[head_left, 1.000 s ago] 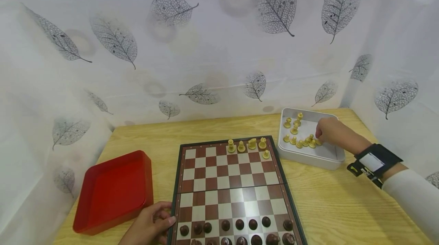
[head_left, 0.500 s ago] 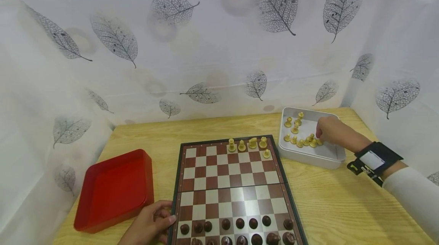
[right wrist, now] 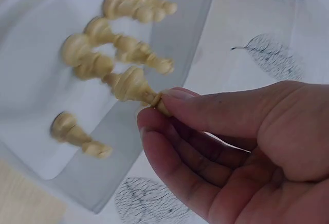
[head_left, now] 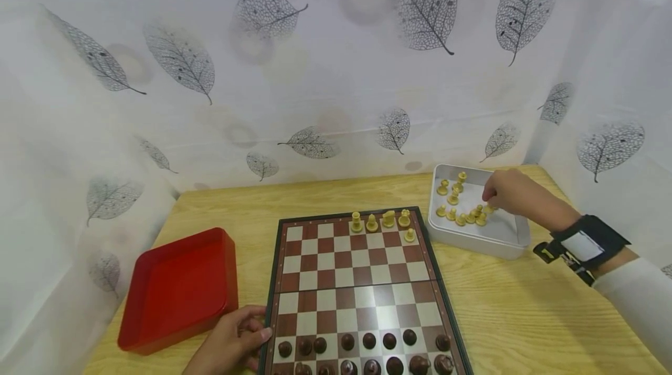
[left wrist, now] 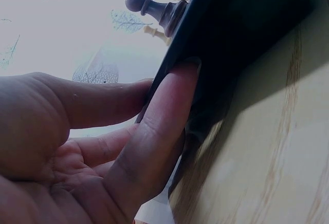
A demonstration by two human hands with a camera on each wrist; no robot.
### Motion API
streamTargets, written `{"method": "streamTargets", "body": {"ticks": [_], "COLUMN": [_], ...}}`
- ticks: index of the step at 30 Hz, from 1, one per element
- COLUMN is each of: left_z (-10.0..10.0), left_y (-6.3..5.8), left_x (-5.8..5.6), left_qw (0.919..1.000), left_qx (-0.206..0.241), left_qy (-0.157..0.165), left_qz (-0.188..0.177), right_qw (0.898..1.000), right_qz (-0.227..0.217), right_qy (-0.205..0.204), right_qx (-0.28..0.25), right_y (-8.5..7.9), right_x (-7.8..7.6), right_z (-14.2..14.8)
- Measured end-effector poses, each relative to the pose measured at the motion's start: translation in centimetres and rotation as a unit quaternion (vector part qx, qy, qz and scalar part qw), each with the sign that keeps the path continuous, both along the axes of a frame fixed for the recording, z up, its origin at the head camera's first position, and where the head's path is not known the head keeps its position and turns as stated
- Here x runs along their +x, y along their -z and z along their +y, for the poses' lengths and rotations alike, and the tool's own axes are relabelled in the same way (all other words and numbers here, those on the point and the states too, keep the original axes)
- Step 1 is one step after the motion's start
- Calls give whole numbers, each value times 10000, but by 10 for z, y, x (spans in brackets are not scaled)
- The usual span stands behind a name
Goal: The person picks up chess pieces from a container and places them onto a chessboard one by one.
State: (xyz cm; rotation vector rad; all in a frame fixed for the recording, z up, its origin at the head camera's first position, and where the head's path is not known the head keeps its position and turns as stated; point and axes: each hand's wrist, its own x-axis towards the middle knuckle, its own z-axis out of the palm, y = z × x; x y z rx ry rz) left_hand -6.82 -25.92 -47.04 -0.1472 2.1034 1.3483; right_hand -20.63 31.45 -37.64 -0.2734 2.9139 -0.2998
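Note:
My right hand (head_left: 515, 191) is over the white tray (head_left: 472, 239). Its thumb and fingertips pinch the top of a cream chess pawn (right wrist: 134, 85), whose base points away from the palm. Several other cream chess pieces (right wrist: 77, 54) stand in the tray. At the left edge of the chessboard (head_left: 343, 274), my left hand (head_left: 228, 340) grips the rim, thumb on top and a finger against the side and underside, as the left wrist view shows. Dark pieces (head_left: 369, 340) line the board's near rows; a few cream pieces (head_left: 371, 223) stand at its far right corner.
A red tray (head_left: 178, 287) lies left of the board, close to my left hand. The wooden table (head_left: 504, 305) ends at a leaf-patterned white curtain (head_left: 336, 72) behind and at both sides. The white tray stands close to the board's far right corner.
My right hand has risen slightly in the tray, lifting the pawn in its fingertips. The left hand keeps its grip on the board. The head view has shifted a little.

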Motion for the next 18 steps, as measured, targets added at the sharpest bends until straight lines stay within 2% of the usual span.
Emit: {"method": "streamTargets", "body": {"ticks": [6, 18], "left_z": [-2, -4], "left_y": [0, 0], "left_x": [0, 1], "left_qw": [9999, 9998], "left_qx": [90, 122], "left_qy": [43, 99], "left_qz": [54, 139], "right_qw": [9983, 9931], "right_qz": [413, 759], "right_qy": [-342, -864], "right_qx": [-234, -228], "right_y": [-8, -27], "right_x": [10, 25], "right_z": [-21, -69]}}
